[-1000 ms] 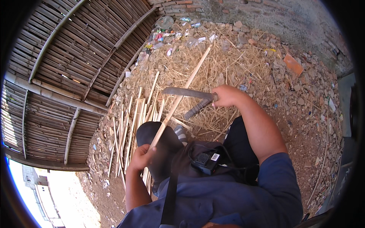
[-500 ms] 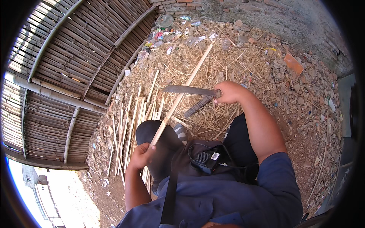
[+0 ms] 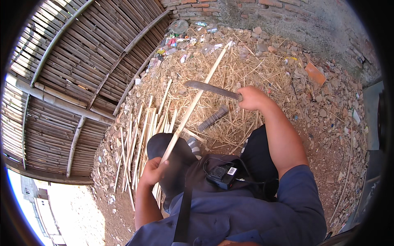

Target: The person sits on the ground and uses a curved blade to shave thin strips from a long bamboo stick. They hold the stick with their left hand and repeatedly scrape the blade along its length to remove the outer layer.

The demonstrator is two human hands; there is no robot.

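My left hand (image 3: 152, 171) is closed around the near end of a long pale bamboo strip (image 3: 189, 110), which slants up and away to the right past my knee. In my right hand (image 3: 251, 98) is the handle of a machete (image 3: 211, 88). Its dark blade points left and crosses the strip on its upper half; whether they touch I cannot tell. A dark ridged cylindrical piece (image 3: 213, 118), perhaps wood, lies on the shavings below the blade. Several split bamboo strips (image 3: 143, 135) lie in a bundle beside my left leg.
Straw-like shavings (image 3: 238, 69) cover the ground ahead, with litter (image 3: 174, 41) and rubble around them. A slatted bamboo wall (image 3: 78, 57) rises on the left, and a brick wall (image 3: 279, 20) stands at the back. A black boxy device (image 3: 222, 174) with a cable rests at my lap.
My right hand has moved slightly right, and the machete has tilted so that its tip sits higher. The ridged piece shows more fully. The strip has barely shifted.
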